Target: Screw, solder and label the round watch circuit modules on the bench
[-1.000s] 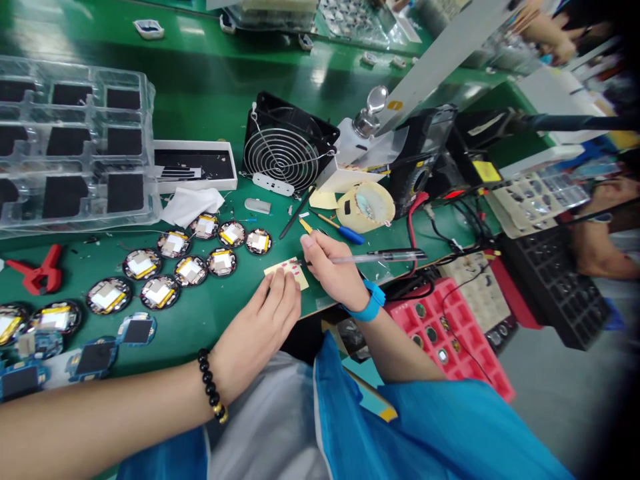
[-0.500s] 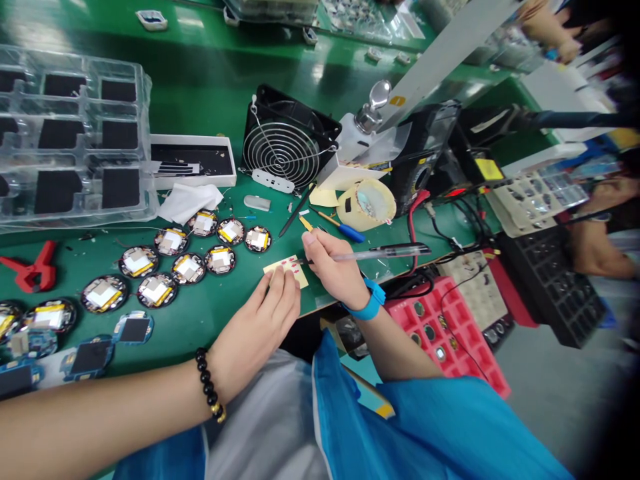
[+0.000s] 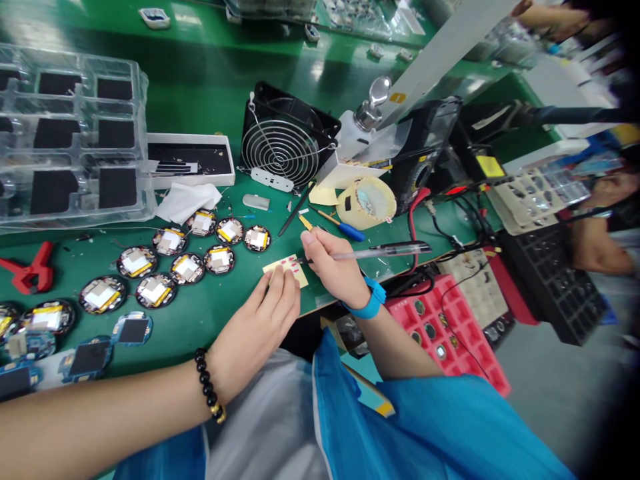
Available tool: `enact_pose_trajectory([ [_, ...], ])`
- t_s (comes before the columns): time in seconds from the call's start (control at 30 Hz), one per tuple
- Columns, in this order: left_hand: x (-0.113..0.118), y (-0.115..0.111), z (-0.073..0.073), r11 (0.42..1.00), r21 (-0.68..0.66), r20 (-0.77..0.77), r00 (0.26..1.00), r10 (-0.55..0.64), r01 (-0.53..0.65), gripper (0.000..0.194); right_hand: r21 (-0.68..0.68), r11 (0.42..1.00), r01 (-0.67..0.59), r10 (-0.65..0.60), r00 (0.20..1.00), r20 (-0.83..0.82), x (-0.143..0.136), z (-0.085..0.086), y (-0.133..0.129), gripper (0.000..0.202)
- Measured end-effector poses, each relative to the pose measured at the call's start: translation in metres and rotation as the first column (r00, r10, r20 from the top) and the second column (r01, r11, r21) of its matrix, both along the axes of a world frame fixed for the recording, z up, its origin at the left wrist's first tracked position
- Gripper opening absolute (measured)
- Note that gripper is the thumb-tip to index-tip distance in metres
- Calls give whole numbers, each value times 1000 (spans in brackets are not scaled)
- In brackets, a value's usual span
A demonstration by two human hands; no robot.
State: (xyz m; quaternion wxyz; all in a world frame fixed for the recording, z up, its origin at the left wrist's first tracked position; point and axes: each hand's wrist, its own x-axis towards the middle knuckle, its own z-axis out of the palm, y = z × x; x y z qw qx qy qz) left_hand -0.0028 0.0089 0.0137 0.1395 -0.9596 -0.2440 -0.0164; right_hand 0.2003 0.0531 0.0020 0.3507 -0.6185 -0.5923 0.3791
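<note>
- At the left, a red clamp (image 3: pixel 31 268) lies on the green table (image 3: pixel 200 333), and beside it are round modules (image 3: pixel 155 291) with white and yellow parts
- The left hand (image 3: pixel 265 310) has its fingers straight and close together, and they rest upon the yellow paper (image 3: pixel 303 279), on the table near its front edge
- This paper is small and pale, with straight edges and several red marks; the fingers cover its lower part, so its long axis I cannot tell
- Its visible top edge rises a little to the right, and its right edge goes down and to the right
- The right hand (image 3: pixel 340 267) is closed in a narrow grip around a pen (image 3: pixel 360 253), clear with dark parts
- The pen lies over the right hand, its long axis almost level in the view, its tip pointing left to the paper; if the tip touches, I cannot tell
- Compared with the earlier frame, both hands, paper and pen look almost the same, but at the top right another person's arm (image 3: pixel 557 19) has moved up and to the left
</note>
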Motion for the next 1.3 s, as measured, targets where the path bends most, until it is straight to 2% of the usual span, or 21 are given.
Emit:
enact_pose_trajectory([
  [0.87,0,0,0,1000,2,-4,1000,14,-14,55,-5,1000,24,-24,999,-28,0,1,0,56],
  [1.3,-1,-5,-3,1000,0,5,1000,18,-18,63,53,998,29,-26,999,-46,1,-1,-2,55],
])
